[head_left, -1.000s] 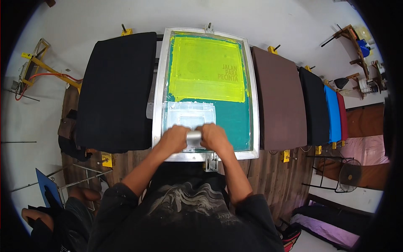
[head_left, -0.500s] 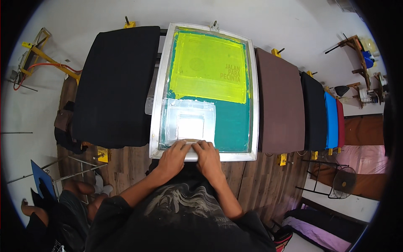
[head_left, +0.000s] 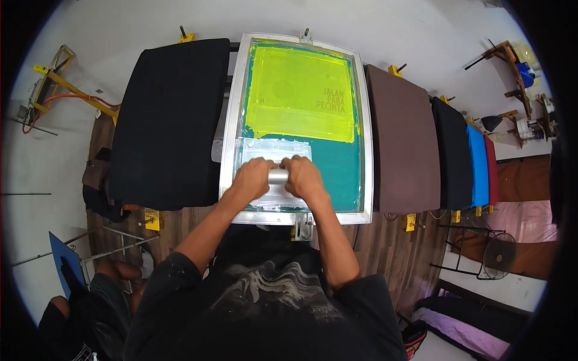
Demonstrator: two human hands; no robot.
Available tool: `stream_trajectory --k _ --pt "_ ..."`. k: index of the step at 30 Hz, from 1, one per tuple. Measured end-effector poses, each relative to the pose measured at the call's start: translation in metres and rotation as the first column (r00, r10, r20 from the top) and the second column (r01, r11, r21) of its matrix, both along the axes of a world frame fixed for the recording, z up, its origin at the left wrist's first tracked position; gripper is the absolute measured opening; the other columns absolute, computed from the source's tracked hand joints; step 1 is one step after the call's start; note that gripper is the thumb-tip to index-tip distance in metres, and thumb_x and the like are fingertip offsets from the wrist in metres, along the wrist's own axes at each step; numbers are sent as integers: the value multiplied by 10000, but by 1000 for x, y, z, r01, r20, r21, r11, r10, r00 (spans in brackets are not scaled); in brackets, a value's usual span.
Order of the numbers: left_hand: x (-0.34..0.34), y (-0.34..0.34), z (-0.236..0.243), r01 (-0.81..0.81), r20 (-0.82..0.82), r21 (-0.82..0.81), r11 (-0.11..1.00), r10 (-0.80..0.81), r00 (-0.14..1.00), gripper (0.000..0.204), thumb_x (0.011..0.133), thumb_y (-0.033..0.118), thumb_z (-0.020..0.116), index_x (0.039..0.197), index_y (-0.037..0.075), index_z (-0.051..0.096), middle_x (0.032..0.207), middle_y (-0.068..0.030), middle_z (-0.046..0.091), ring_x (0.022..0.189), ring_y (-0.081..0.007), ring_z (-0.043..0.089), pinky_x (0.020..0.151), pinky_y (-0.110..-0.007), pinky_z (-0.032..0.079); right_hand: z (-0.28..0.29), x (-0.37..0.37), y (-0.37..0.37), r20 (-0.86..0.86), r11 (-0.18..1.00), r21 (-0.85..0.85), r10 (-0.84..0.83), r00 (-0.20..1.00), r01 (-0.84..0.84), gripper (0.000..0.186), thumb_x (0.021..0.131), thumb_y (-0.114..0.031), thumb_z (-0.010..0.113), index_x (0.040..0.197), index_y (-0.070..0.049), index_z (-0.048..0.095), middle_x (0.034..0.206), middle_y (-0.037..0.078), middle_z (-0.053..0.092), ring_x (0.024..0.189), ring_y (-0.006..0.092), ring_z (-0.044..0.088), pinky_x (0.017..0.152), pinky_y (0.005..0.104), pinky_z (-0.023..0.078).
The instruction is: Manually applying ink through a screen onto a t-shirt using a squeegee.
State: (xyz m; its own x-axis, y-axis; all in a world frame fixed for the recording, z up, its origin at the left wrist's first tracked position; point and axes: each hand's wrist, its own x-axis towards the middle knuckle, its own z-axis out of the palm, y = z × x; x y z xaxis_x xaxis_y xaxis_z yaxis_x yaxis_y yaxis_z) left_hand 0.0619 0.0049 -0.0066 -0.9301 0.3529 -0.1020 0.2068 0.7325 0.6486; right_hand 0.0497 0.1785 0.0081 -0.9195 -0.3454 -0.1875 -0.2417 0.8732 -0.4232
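Plank floor [head_left: 385, 259] | left fingers [head_left: 263, 166], right fingers [head_left: 295, 164] curled round silver bar [head_left: 278, 176] | bar's ends hidden

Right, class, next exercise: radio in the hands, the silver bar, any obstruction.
Left hand, right hand: both gripping silver metal bar. Bar over whitish rectangular patch on green screen, silver metal frame around. No obstruction visible.
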Motion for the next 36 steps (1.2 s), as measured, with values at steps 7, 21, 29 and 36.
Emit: stream_trajectory --k 7,21,29,36 --pt "66 0 14 59 145 -33 998 -54 988 383 708 -36 653 1074 60 711 1001 -221 685 934 -408 667 849 -479 537 11 63 5 129 1000 -15 20 991 -18 364 598 -16 731 956 -82 716 937 163 684 911 386 641 821 459 536" --pt "1 -3 -1 37 31 3 999 -37 999 351 748 -32 643 1075 73 717 960 -206 692 908 -400 675 816 -484 545 7 8 -3 -26 996 84 -24 999 26 312 702 -40 680 998 -135 711 938 135 690 912 360 668 770 454 546" --pt "74 -1 -1 91 33 54 994 -93 995 348 724 -47 632 1057 23 702 917 -216 672 862 -415 667 784 -490 546 8 80 7 51 997 -70 -3 999 7 375 620 38 680 982 -59 709 921 176 666 903 396 630 819 459 525" --pt "45 -3 21 156 119 6 988 -155 981 231 717 -31 631 928 27 705 878 -233 697 872 -416 679 807 -492 544 23 58 5 122 1000 17 -2 993 0 401 627 27 686 1011 -82 724 951 169 704 888 383 670 801 454 540"
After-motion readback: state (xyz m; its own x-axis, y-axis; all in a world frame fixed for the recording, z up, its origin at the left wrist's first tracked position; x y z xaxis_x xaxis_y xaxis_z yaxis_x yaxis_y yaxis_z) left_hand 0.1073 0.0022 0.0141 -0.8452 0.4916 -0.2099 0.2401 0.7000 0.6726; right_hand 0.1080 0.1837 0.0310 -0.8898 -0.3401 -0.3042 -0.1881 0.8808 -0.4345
